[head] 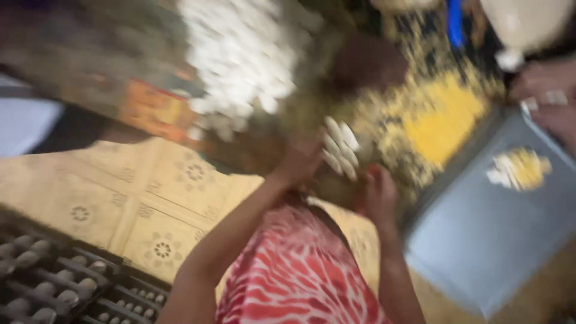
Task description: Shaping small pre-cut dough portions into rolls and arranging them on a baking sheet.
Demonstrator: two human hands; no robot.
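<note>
The view is heavily blurred. My left hand [298, 163] is stretched forward and holds a small bunch of white oval pieces [339, 149] at its fingertips. My right hand [378, 195] is just to the right of them, close to the near left edge of a grey tray [480, 246]; its grip is too blurred to read. Beyond my hands lies a large heap of the same white oval pieces [240, 54]. A yellow heap [441, 120] is spread at the right. My lap is covered by a red and white patterned cloth [300, 279].
A small yellow and white clump [519, 169] lies on the grey tray. Another person's hand [549, 96] reaches in at the top right. A black slotted rack [54, 282] with pale ovals sits at the bottom left. A beige patterned floor [138, 198] lies between.
</note>
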